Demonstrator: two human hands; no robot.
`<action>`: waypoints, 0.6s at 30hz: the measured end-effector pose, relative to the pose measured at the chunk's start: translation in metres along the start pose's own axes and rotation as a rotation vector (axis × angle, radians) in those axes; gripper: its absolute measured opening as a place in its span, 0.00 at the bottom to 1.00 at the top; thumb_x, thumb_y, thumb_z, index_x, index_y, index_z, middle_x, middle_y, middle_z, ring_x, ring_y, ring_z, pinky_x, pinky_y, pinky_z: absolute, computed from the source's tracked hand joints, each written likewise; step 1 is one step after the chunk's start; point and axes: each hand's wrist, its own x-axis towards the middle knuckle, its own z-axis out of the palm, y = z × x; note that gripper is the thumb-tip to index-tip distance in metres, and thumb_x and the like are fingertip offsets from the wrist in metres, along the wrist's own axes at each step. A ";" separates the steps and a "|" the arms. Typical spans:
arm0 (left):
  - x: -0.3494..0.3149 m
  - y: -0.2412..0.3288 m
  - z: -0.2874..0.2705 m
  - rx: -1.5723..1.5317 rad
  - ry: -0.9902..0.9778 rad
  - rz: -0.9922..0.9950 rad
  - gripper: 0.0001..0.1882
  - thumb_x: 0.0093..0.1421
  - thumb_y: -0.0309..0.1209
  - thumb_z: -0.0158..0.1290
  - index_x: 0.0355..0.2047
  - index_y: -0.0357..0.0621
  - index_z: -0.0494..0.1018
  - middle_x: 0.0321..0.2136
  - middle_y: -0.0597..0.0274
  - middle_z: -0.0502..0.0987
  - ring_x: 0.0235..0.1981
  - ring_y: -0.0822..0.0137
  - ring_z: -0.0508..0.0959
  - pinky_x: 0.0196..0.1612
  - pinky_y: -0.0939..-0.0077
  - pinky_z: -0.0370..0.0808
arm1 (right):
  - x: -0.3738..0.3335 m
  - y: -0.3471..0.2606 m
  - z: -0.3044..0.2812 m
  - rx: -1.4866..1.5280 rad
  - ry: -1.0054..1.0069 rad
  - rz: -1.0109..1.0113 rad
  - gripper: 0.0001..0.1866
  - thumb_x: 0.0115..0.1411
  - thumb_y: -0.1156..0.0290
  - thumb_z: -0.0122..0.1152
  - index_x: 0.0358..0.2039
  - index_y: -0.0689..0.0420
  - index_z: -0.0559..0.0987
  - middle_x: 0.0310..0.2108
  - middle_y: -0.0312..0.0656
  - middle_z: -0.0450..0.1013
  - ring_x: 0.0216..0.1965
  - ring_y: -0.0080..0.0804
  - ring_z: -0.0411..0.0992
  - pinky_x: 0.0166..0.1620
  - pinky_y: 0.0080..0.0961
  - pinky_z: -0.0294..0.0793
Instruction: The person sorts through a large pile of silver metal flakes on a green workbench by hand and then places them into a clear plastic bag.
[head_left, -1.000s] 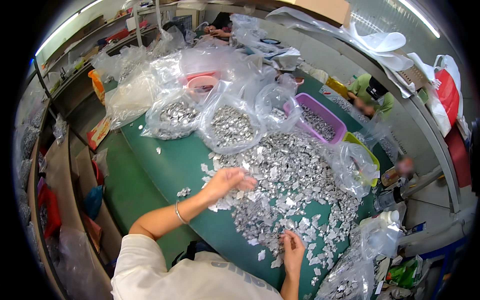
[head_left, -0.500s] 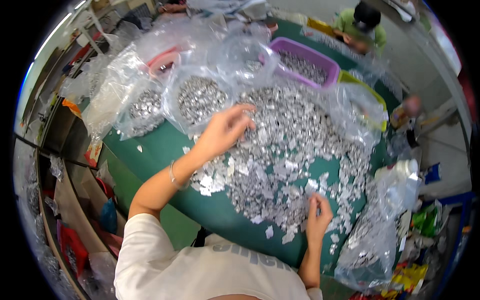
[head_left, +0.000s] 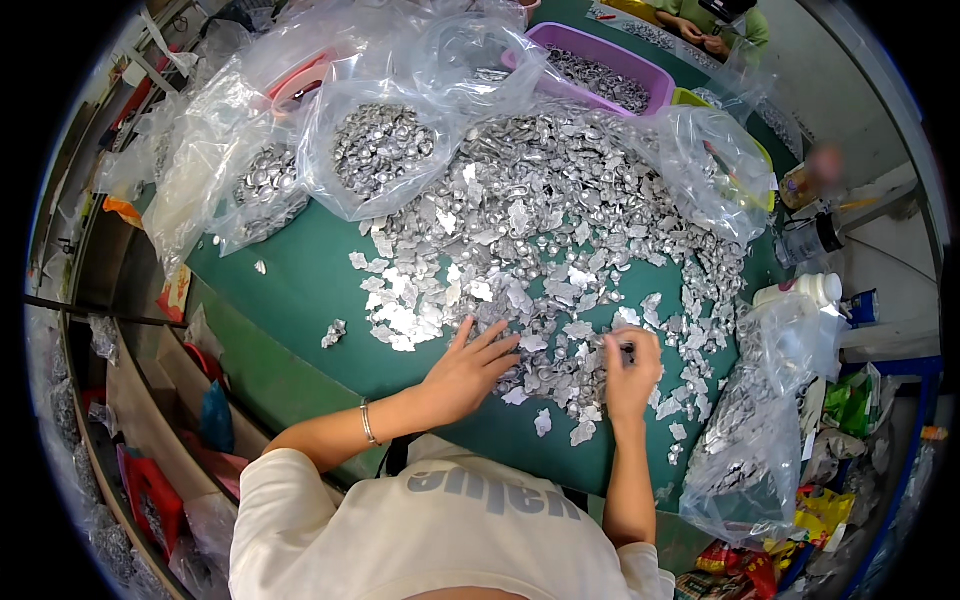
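Note:
A large heap of flat, silvery, leaf-shaped metal pieces (head_left: 540, 215) covers much of the green table (head_left: 270, 315). Over its near edge, my left hand (head_left: 465, 375) is open, fingers spread and their tips at the pieces. To the right of it, my right hand (head_left: 632, 370) is closed, thumb and fingers curled together low over the heap. What lies between those fingers is too small and shaded to make out. A few metal bits (head_left: 334, 333) lie apart on the bare table, left of the heap.
Behind the heap stand clear plastic bags of rounded metal pieces (head_left: 385, 145) and a purple bin (head_left: 660, 90). A filled clear bag (head_left: 740, 440) and a white bottle (head_left: 825, 290) are at the right edge. Across the table sits a person in green (head_left: 750, 30).
My left hand has come back from the far side of the heap to its near edge, its fingers spreading. My right hand has stayed low by the near right pieces. The view has shifted slightly.

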 end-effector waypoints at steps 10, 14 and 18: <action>0.010 -0.007 0.003 0.281 0.112 -0.177 0.23 0.56 0.30 0.52 0.53 0.44 0.65 0.59 0.60 0.60 0.61 0.54 0.57 0.59 0.42 0.52 | -0.003 0.007 -0.033 1.234 -0.175 0.552 0.14 0.60 0.75 0.52 0.47 0.62 0.71 0.25 0.33 0.64 0.19 0.17 0.59 0.21 0.13 0.55; 0.002 -0.010 -0.001 0.194 0.168 -0.246 0.24 0.54 0.27 0.52 0.53 0.43 0.66 0.57 0.60 0.62 0.61 0.53 0.57 0.59 0.43 0.53 | -0.001 0.007 -0.024 -0.001 -0.126 -0.003 0.11 0.57 0.81 0.51 0.41 0.62 0.76 0.28 0.37 0.66 0.24 0.27 0.64 0.25 0.20 0.62; -0.005 -0.006 0.006 0.140 0.224 -0.303 0.22 0.55 0.27 0.52 0.52 0.43 0.66 0.58 0.60 0.62 0.61 0.52 0.56 0.59 0.43 0.53 | 0.024 -0.029 0.006 -0.181 -0.179 -0.117 0.14 0.52 0.83 0.52 0.40 0.59 0.76 0.38 0.43 0.69 0.38 0.41 0.71 0.36 0.32 0.71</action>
